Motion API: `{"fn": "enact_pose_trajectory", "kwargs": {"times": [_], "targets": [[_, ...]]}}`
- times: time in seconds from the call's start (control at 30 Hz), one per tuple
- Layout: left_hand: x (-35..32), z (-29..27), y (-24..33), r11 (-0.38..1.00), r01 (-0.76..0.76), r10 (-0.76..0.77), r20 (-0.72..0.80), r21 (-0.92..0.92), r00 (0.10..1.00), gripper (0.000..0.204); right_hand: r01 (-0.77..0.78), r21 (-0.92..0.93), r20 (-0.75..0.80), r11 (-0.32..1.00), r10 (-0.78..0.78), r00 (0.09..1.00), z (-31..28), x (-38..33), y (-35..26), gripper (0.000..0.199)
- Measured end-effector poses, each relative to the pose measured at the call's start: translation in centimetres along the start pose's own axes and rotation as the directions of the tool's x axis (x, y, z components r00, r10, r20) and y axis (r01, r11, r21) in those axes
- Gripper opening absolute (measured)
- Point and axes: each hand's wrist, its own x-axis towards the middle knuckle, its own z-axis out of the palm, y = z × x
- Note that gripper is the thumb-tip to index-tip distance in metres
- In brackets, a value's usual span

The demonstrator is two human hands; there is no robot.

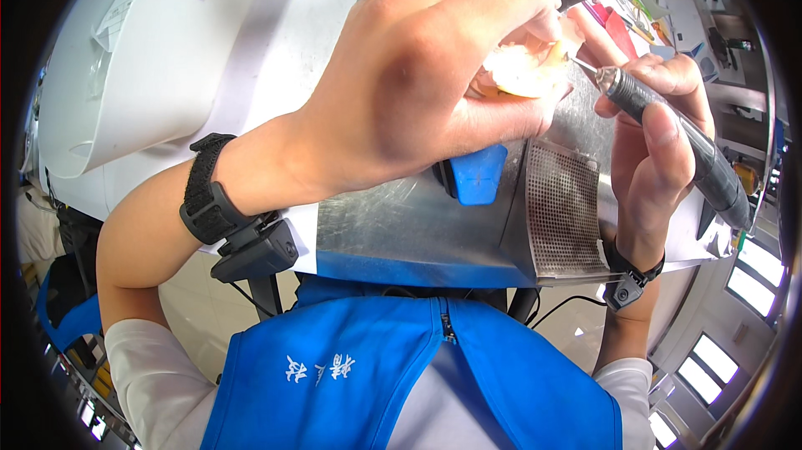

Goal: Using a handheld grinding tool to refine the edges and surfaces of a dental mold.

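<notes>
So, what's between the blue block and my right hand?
In the head view, the perforated plate lies between the blue block and your right hand, beside a strip of tabletop.

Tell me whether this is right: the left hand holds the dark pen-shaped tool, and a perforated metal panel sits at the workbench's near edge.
One detail is wrong: the right hand, not the left hand, holds the dark pen-shaped tool, as the head view shows. A perforated metal panel does sit at the workbench's near edge.
</notes>
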Motion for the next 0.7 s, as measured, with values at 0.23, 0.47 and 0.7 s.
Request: {"fn": "enact_pose_trajectory", "kwargs": {"times": [0.23,0.47,0.7], "targets": [[-0.3,0.6,-0.8,0.995,-0.076,0.069,-0.096,-0.066,0.993,0.036,-0.011,-0.006,-0.013,1.000,0.011,1.000,-0.2,0.1,0.1,0.035],[-0.1,0.3,-0.3,0.999,-0.048,0.048,-0.024,-0.008,0.999,0.037,-0.007,0.001,-0.053,1.000,0.007,0.999,-0.3,0.1,0.3,0.035],[-0.2,0.9,-0.7,0.995,-0.090,0.087,-0.099,-0.030,0.991,0.037,0.005,-0.031,-0.049,0.999,-0.007,0.999,0.0,0.1,0.3,0.034]]}}
